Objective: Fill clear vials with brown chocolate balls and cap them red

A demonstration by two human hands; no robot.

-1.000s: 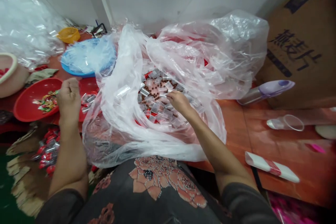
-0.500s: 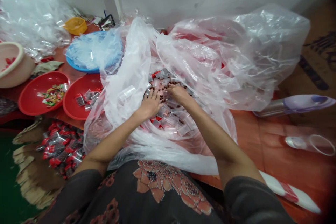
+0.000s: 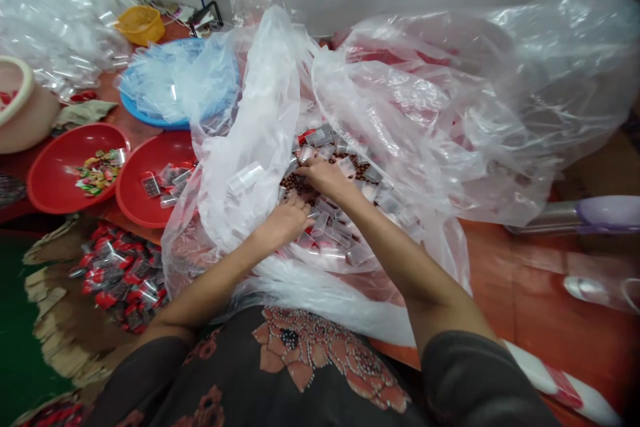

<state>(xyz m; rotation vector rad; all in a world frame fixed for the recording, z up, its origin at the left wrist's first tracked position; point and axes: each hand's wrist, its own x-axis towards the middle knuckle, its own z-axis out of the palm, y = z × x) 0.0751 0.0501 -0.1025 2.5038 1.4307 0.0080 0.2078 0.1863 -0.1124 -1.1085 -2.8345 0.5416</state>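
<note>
On the red table (image 3: 505, 280), inside a plastic bag (image 3: 260, 113), your right grip (image 3: 325, 177) lies spread over brown beads (image 3: 299, 185); your left grip (image 3: 285, 223) curls beside clear packets (image 3: 330, 230), whether pinching anything you cannot tell; a hasty pull could tear the bag and spill them

Small brown pieces (image 3: 295, 181) partly hidden among packets (image 3: 319, 138)

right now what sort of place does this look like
Likely a small packing workshop: a large clear plastic bag holds a heap of small clear packets, and a red plastic basin nearby holds colourful wrapped pieces.
</note>
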